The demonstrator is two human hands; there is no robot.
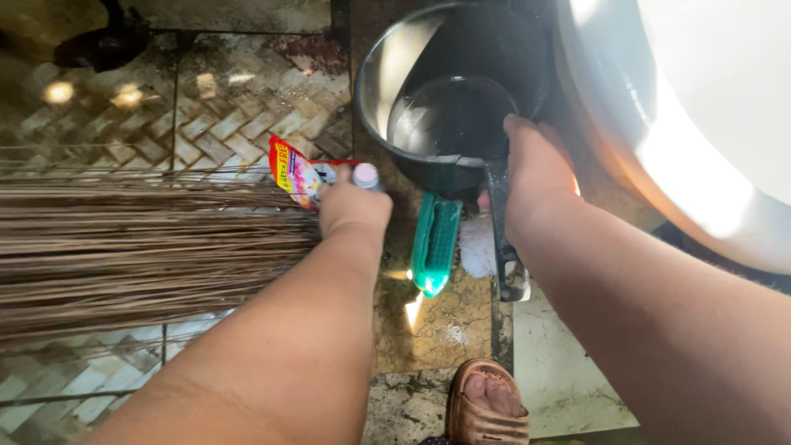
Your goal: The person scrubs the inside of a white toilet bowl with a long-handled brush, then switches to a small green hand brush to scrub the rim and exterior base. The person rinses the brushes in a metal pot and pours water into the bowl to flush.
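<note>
Here, head view: the left hand (353,206) has its grip closed around a small white-capped bottle (365,175), just beside a red printed sachet (295,173) on the wet tiled floor (239,99). The right hand (535,169) clasps the handle of a dark dipper (449,119) held inside a dark bucket (387,66). A green scrub brush (435,243) lies between the forearms; a stick broom (124,247) is at left, a sandalled foot (486,404) below.

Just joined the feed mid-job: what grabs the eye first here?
The bundle of brown broom sticks fills the left over the wet patterned floor. At centre the left hand grips a bright red sachet. The right hand holds a black dipper in a bucket, a green scrubbing brush between the hands.
</note>
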